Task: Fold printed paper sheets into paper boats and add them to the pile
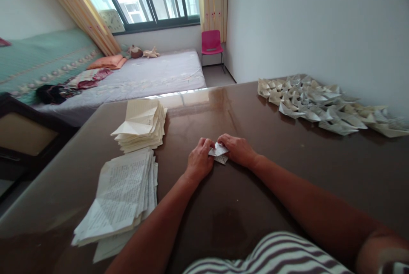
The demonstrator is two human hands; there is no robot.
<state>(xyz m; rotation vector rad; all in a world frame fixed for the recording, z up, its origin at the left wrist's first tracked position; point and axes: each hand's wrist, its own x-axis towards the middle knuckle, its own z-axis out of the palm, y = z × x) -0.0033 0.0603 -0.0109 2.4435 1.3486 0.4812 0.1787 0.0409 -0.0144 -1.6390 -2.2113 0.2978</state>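
2 hands' grip (200, 161) (238, 149) holds 1 folded paper (219, 149) near 2 stacks (123, 188) (140, 122).

One folded paper (219, 149), two paper stacks (140, 124) (123, 193), one pink chair (211, 44).

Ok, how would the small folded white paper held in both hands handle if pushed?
The small folded white paper is probably light, being thin-looking. Its folds likely make it stiffer than a flat sheet. On the glossy brown tabletop, it may slide easily.
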